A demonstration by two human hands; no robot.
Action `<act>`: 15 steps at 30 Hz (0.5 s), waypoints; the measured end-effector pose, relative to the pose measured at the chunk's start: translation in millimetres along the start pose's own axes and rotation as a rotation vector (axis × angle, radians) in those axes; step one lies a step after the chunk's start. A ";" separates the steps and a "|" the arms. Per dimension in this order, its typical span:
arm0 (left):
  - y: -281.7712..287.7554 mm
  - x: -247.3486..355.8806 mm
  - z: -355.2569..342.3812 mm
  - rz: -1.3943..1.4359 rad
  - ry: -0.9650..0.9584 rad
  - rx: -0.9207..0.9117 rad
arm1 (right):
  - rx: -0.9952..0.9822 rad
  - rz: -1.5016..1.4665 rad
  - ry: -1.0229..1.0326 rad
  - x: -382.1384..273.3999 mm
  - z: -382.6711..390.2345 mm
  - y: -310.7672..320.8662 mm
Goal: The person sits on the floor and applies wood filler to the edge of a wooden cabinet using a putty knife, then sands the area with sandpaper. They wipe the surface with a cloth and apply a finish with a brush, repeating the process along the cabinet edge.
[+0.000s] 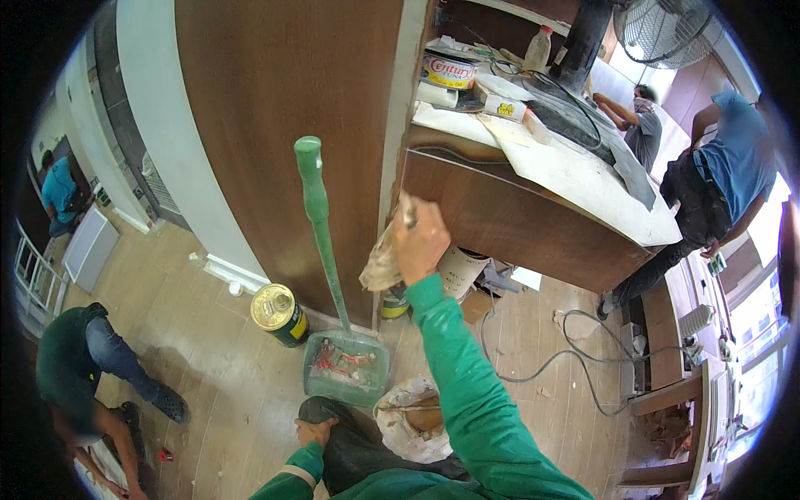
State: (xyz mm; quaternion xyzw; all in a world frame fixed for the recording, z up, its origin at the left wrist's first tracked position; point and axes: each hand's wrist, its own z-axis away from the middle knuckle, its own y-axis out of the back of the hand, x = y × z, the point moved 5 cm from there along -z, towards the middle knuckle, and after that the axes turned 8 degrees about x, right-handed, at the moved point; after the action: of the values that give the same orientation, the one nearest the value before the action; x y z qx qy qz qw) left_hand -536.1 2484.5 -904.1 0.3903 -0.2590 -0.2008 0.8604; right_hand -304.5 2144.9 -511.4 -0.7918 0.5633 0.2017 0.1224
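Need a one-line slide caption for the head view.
Right hand presses a crumpled cloth against a brown cabinet; left hand rests on a knee, green dustpan standing nearby.

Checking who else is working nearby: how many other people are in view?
4: one in a teal shirt far left, one crouching in dark green lower left, one in grey upper right, one in blue at right. Others may be hidden.

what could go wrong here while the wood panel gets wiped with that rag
The right hand rubs a rag close beside the upright green dustpan; a bump might topple it and spill its debris. A grey cable loops over the floor nearby, a likely trip hazard.
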 end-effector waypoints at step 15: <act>4.8 -7.7 -10.3 0.094 -0.022 -0.016 | 0.038 0.123 -0.050 -18.5 -43.1 1.1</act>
State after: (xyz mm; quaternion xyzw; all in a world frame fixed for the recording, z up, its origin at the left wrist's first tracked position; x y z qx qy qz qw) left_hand -535.3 2497.5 -908.4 0.3687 -0.2852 -0.1663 0.8690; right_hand -303.0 2142.0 -464.6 -0.7481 0.6113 0.2177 0.1387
